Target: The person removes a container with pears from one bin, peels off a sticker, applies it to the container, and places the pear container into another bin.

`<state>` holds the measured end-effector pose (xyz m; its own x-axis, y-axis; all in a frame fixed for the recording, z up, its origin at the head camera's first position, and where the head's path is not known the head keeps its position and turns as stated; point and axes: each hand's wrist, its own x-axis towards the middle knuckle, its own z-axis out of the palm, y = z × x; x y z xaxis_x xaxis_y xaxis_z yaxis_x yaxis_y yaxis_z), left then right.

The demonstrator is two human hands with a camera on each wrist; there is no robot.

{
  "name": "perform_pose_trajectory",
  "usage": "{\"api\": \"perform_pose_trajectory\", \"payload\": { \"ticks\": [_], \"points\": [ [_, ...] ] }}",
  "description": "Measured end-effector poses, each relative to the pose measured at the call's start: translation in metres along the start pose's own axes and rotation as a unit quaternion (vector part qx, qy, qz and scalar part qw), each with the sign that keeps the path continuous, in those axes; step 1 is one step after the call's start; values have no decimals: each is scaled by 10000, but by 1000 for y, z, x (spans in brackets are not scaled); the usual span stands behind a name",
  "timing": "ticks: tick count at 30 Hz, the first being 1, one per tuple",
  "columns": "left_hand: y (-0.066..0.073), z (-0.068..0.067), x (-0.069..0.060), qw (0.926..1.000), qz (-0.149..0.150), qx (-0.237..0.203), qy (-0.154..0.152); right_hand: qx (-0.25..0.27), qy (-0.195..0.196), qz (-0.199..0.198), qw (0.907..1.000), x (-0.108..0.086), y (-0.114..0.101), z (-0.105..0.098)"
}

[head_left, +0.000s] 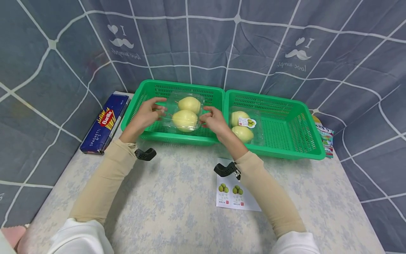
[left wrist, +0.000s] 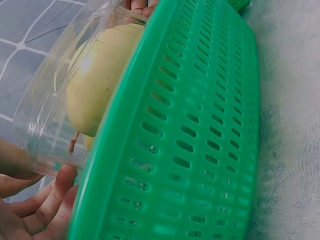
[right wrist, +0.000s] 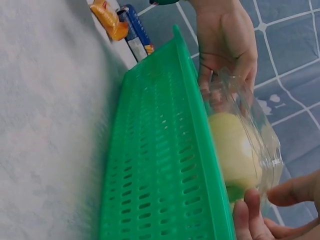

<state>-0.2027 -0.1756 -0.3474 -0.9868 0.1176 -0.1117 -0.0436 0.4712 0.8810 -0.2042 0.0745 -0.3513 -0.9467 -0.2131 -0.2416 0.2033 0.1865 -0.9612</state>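
Note:
Both hands hold a clear plastic box (head_left: 170, 107) containing two yellow-green pears (head_left: 185, 119) at the left green basket (head_left: 177, 138). My left hand (head_left: 146, 114) grips the box's left end, its fingers bent at the edge. At the opposite end, my right hand (head_left: 215, 121) pinches the side between thumb and fingers, as the right wrist view shows. Part of the box stands above the basket rim in both wrist views; the basket wall hides its underside. No label shows on this box's lid.
In the adjoining right basket (head_left: 279, 123) lies another pear box (head_left: 258, 132) with a label (head_left: 247, 122). A label sheet (head_left: 222, 197) lies under my right forearm. A blue spaghetti box (head_left: 104, 123) stands left; colourful packets (head_left: 326, 137) sit right. Curtains enclose the table.

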Motion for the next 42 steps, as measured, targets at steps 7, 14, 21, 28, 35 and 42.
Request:
{"api": "perform_pose_trajectory", "payload": {
  "ticks": [7, 14, 21, 28, 35, 42],
  "points": [
    [4, 1, -7, 9994, 152, -294, 86, 705, 92, -44, 9975, -11, 2, -4],
    [13, 1, -20, 9982, 383, -458, 112, 1248, 83, -2, 9921, -32, -4, -12],
    [19, 3, -41, 9961, 690, -554, 35, 1645, 10, -41, 9864, -57, -7, -18],
    [22, 6, -64, 9934, 840, -783, -57, 1677, -190, -212, 9854, -82, -2, -23],
    [18, 12, -83, 9911, 1030, -839, -113, 1635, -274, -176, 9860, -104, 5, -23],
    [10, 18, -102, 9899, 1024, -951, -236, 1718, -473, -143, 9839, -122, 17, -21]
  ]
}}
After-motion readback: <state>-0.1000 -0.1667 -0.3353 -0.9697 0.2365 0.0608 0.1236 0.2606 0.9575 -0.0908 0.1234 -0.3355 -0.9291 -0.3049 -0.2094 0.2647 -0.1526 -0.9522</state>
